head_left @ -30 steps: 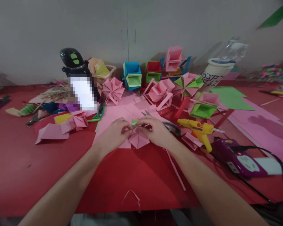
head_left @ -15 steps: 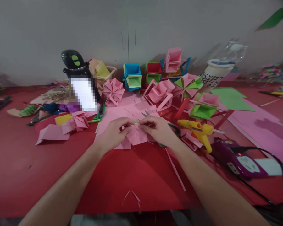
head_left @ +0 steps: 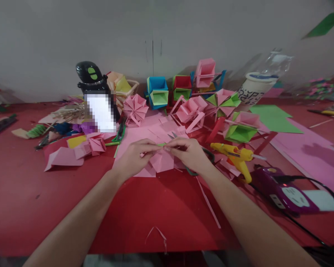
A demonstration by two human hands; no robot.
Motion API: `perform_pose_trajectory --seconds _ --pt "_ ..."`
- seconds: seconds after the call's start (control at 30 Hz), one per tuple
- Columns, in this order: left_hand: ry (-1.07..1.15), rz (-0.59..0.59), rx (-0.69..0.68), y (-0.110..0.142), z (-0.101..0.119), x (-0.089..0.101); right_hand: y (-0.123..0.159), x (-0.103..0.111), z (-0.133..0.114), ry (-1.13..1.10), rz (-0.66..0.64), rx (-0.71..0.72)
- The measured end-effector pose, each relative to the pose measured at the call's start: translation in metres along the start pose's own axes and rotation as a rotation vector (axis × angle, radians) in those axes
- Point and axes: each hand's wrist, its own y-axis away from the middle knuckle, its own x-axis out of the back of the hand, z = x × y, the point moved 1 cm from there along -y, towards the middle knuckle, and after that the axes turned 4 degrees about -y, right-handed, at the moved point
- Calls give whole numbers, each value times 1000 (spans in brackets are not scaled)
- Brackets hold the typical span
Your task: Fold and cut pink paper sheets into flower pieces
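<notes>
A folded pink paper piece (head_left: 163,162) is held up between my hands, its creases fanning down from the top. My left hand (head_left: 135,157) pinches its upper left edge between thumb and fingers. At the upper right edge, my right hand (head_left: 188,152) pinches it too, the fingertips of both hands nearly meeting. A small green bit of paper (head_left: 161,144) shows between the fingertips; whether it is joined to the pink piece I cannot tell. Scissors (head_left: 191,171) lie partly hidden beneath my right hand, blades pointing away. Pink sheets (head_left: 128,137) lie under and behind the hands.
Folded paper lanterns (head_left: 157,92) stand along the wall. To the right lie a yellow glue gun (head_left: 233,152) and a purple power strip (head_left: 288,191) with black cables. A black phone holder (head_left: 93,79) stands left, near paper scraps (head_left: 64,157). A white cup (head_left: 253,89) leans at the back.
My left fingers have straightened and slid slightly right along the paper's top edge, towards the right fingertips. The whole view has shifted a little. Both hands keep hold of the pink paper.
</notes>
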Motion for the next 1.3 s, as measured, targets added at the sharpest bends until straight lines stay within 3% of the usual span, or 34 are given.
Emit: perform_pose_trajectory --seconds 0.33,0.8,1.1,1.3 --pt "-53 28 16 0 0 -1 1 -2 -1 97 2 6" --pt "11 65 -6 1 -4 -4 0 -2 2 71 -26 -17" --pt "-3 98 152 0 -3 -5 0 2 -7 139 -77 -30" --pt "-15 103 140 1 1 -5 2 -2 -7 200 -89 -27"
